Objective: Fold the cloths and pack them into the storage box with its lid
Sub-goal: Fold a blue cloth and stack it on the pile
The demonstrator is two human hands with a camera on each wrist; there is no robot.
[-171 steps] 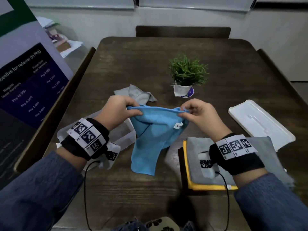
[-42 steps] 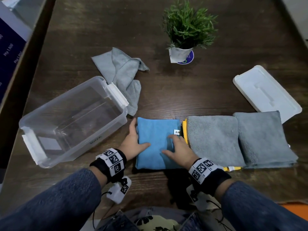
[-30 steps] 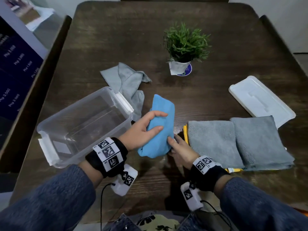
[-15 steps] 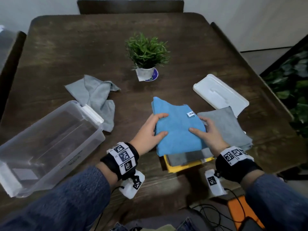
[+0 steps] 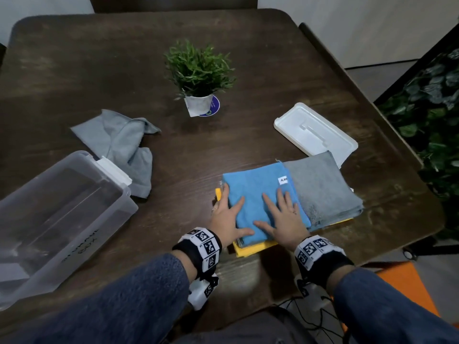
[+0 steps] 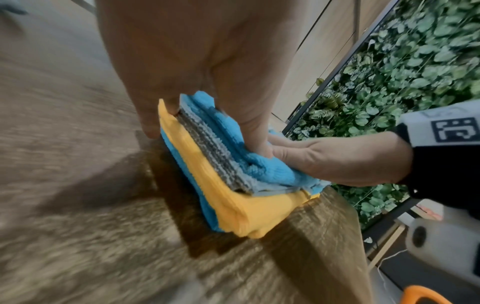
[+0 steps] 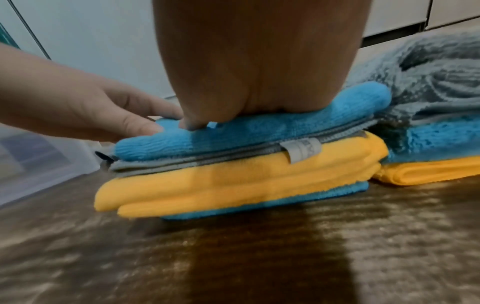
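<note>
Beside the clear storage box [image 5: 57, 214], on its lid side, sits a stack of folded cloths: a blue cloth [image 5: 258, 194] on top, then a grey layer, a yellow cloth [image 7: 233, 181] and a further blue layer at the bottom, as seen in the right wrist view. Left hand [image 5: 229, 219] lies along the stack's box-side edge, fingers straight, thumb over the blue cloth; left wrist view suggests the fingertips reach down the side of the layers, but whether they pinch anything cannot be told. Right hand [image 5: 282, 219] is flat and spread, pressing the blue cloth from above. A second folded grey cloth [image 5: 320, 189] overlaps the stack on the side away from the box, its far corner touching the white lid [image 5: 315, 131]. One grey cloth [image 5: 119, 145] remains crumpled just behind the box, touching its white latch. Box appears empty and uncovered. A potted plant [image 5: 198, 75] stands further back from the box. Judgement: stacking and squaring step; folding nearly complete, packing not yet begun. Next move likely calls for folding the crumpled cloth, then a two-handed squeeze to carry the stack across without layers sliding.
</note>
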